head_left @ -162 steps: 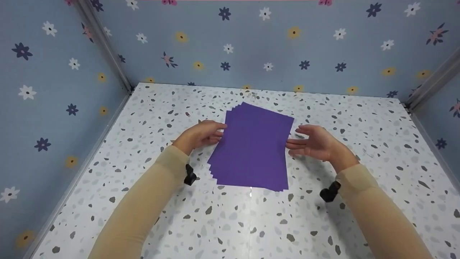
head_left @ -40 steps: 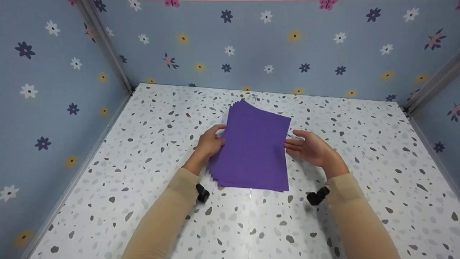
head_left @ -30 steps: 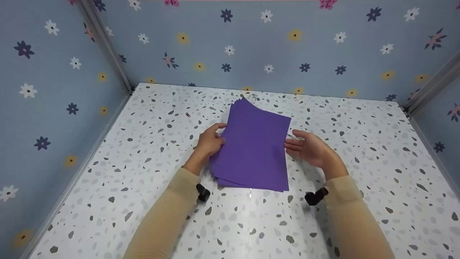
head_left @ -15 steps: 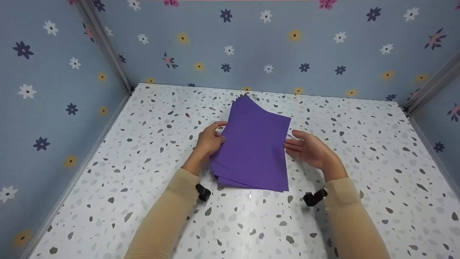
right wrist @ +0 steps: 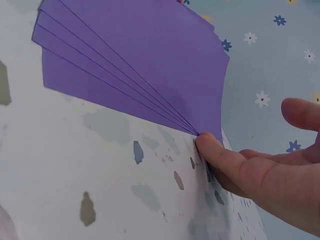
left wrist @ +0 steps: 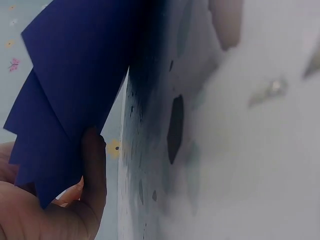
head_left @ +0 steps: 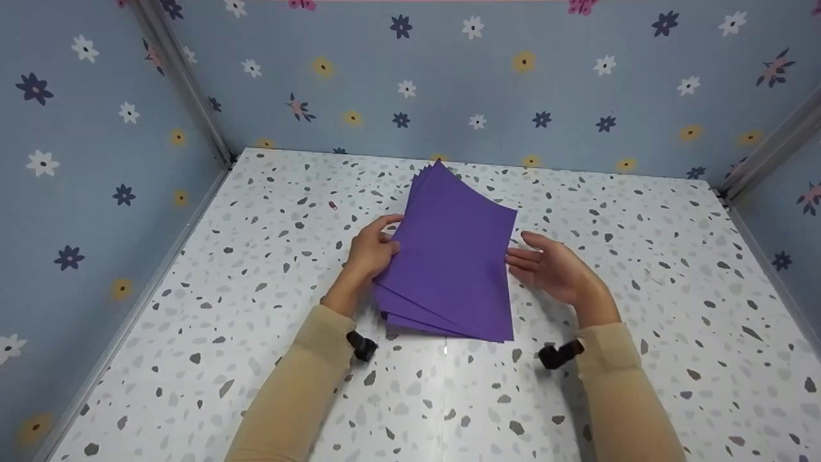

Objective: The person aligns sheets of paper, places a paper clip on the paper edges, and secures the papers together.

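Note:
Several purple paper sheets (head_left: 455,263) lie in a fanned stack in the middle of the head view. My left hand (head_left: 371,250) pinches them at the left edge, thumb on top and the other fingers reaching behind. That side is lifted and the sheets bow, their corners stepped apart in the left wrist view, where the thumb (left wrist: 93,170) presses on the paper. At the opposite edge my right hand (head_left: 555,269) stays extended, its fingertips (right wrist: 207,142) against the sheets' side, where their edges converge near the tabletop. Its thumb is held away from the paper.
The speckled white table (head_left: 641,359) carries a small red-brown mark (head_left: 333,206) left of the far end of the stack. Blue flowered panels (head_left: 474,83) rise at the back and both sides. A black wrist camera (head_left: 363,346) hangs under each sleeve.
My left hand has gone from touching the edge to pinching and lifting it. The upper sheets have bowed and spread out, their far left corner moving up and away. The right hand has hardly moved lately.

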### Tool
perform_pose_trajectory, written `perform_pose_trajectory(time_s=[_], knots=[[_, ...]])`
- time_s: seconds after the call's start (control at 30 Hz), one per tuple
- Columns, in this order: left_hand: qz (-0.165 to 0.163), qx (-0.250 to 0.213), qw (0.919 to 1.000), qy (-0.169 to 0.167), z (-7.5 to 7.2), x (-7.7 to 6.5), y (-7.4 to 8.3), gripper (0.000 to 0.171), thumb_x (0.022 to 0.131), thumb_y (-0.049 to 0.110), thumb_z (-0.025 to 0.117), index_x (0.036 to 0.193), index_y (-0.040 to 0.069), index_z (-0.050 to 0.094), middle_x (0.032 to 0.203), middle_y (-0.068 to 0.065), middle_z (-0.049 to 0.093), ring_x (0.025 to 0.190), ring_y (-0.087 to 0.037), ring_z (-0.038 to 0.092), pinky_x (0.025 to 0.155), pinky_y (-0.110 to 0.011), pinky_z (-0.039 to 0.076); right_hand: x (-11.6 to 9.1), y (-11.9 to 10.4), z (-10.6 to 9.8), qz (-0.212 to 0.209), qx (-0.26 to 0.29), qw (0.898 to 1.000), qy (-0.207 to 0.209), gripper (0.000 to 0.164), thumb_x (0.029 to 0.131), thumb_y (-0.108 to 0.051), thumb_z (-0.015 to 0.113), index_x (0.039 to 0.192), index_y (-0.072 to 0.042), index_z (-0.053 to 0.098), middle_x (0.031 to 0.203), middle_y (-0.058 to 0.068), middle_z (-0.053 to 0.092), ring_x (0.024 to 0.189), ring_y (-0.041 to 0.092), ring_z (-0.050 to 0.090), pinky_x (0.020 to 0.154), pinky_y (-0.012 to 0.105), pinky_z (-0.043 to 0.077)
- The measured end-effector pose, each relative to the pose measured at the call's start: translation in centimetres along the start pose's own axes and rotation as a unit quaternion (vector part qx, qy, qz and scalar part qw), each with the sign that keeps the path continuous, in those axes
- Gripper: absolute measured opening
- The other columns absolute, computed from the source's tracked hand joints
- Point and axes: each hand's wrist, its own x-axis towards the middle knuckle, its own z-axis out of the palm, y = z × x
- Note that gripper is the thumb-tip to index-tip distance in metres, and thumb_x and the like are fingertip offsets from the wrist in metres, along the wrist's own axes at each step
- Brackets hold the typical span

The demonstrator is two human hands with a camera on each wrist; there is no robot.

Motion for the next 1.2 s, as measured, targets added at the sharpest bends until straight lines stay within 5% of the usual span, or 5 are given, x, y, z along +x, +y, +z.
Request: perform_pose_trajectory(time_s=[1.2], knots=[[-0.013, -0.103, 0.9946, -0.007, -1.3, -0.5, -0.6, 0.059, 0.1, -0.005, 0.059, 0.152, 0.021, 0.06, 0.115, -0.017, 0.076, 0.088, -0.024, 0.07, 0.073, -0.034, 0.055, -0.3, 0.2, -1.0, -0.003, 0.012, 1.0, -0.026, 0.07, 0.117, -0.031, 0.04, 0.173, -0.019, -0.001, 0.173, 0.024, 0.022, 0.158, 0.035, 0.03, 0.124, 0.041, 0.036]])
